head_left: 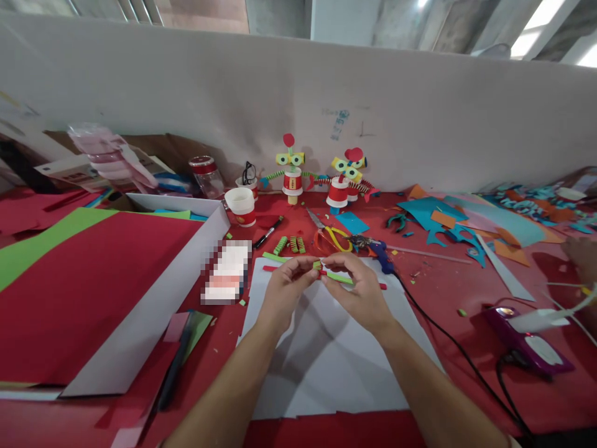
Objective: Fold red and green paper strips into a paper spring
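Note:
A small folded stack of green and red paper strips [317,266] is pinched between the fingertips of my left hand [288,286]. Opposite it, my right hand [359,286] is closed with thumb and fingers on the same strips, close to the folds. A loose green end [340,278] runs out beneath the right fingers. Red strip ends [383,286] show beyond both hands. Both hands are over a white sheet [336,373]. Just past them lie finished accordion-folded strips [297,244], green and red-green.
Scissors [338,238] and a blue glue gun [382,256] lie beyond my right hand, its black cord trailing right. Paper-cup figures [293,180] stand by the partition. A box with red and green sheets [93,274] is left; a purple power strip [527,342] is right, near another person's hand [581,258].

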The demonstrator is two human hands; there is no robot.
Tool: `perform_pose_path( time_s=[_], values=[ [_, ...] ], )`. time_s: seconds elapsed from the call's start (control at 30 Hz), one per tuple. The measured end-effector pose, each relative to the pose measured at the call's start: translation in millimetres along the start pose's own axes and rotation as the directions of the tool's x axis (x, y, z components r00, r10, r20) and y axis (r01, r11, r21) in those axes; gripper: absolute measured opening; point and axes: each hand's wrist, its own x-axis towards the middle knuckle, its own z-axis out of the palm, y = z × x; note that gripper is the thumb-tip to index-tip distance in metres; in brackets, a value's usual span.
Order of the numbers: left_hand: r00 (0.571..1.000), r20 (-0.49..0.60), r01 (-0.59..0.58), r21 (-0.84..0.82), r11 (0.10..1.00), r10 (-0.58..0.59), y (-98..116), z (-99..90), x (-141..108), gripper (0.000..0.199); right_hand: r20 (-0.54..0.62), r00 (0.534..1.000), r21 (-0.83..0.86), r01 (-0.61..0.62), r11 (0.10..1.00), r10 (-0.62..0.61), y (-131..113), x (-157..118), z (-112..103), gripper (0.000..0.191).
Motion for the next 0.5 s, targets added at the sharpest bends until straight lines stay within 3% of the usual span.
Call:
perform_pose_path(
  time_s=[0.17, 0.37, 0.43, 0.5],
  values=[
    [1.0, 0.021, 0.012, 0.017, 1.0, -0.013, 0.5, -2.7, 0.5, 0.027, -0.045, 0.996, 0.059, -0.079, 0.995, 0.082, 6.3, 0.1, 1.2, 0.015],
    [1.0, 0.003, 0.011, 0.08, 0.997, -0.011, 1.7, -3.0, 0.6, 0.028, -0.045, 0.996, 0.052, -0.079, 0.996, 0.082, 1.6, 2.4, 1.1, 0.012],
    [1.0, -0.027, 0.014, 0.087, 0.996, -0.012, 0.5, -3.9, 1.2, 0.026, 0.027, 0.994, -0.027, -0.107, 0.994, 0.108, 6.3, 6.8, -9.8, 0.012],
    [0.998, -0.064, 0.024, 0.068, 0.997, -0.02, -0.6, -5.4, 2.4, 0.026, 0.034, 0.976, -0.251, -0.199, 0.947, 0.214, 17.2, 12.1, -27.1, 0.015]
  ],
)
